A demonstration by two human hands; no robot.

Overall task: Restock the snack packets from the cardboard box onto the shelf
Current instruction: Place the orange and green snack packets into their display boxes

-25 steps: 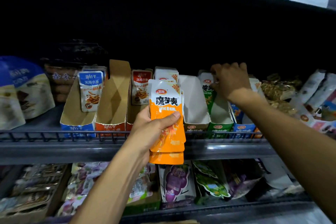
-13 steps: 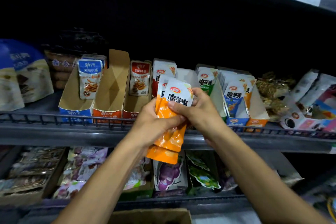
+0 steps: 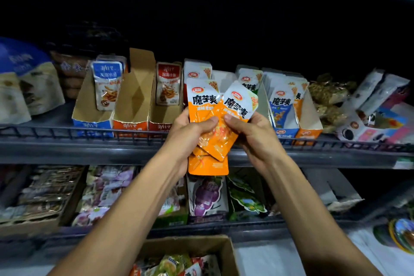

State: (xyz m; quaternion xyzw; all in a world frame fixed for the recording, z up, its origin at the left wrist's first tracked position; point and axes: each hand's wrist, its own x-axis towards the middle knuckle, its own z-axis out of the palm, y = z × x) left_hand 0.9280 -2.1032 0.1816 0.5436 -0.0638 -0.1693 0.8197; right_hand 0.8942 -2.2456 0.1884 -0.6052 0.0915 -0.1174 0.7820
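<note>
My left hand [image 3: 189,132] grips a small stack of orange-and-white snack packets [image 3: 202,105] in front of the upper shelf [image 3: 89,148]. My right hand [image 3: 253,134] pinches the front packet [image 3: 237,107], which is tilted to the right and fanned away from the stack. Behind the packets stand display cartons on the shelf, among them a white carton [image 3: 221,78] directly behind my hands. The cardboard box [image 3: 190,246] sits at the bottom of the view with several mixed packets inside.
Blue, orange and red open cartons [image 3: 132,105] stand to the left on the upper shelf, blue and orange ones [image 3: 289,116] to the right. A wire rail [image 3: 67,132] runs along the shelf front. The lower shelf [image 3: 201,226] holds grape and green packets.
My right hand came back from the cartons at the right and took hold of the front orange packet. It has now pulled that packet sideways out of the stack. The view tilted down, showing the box.
</note>
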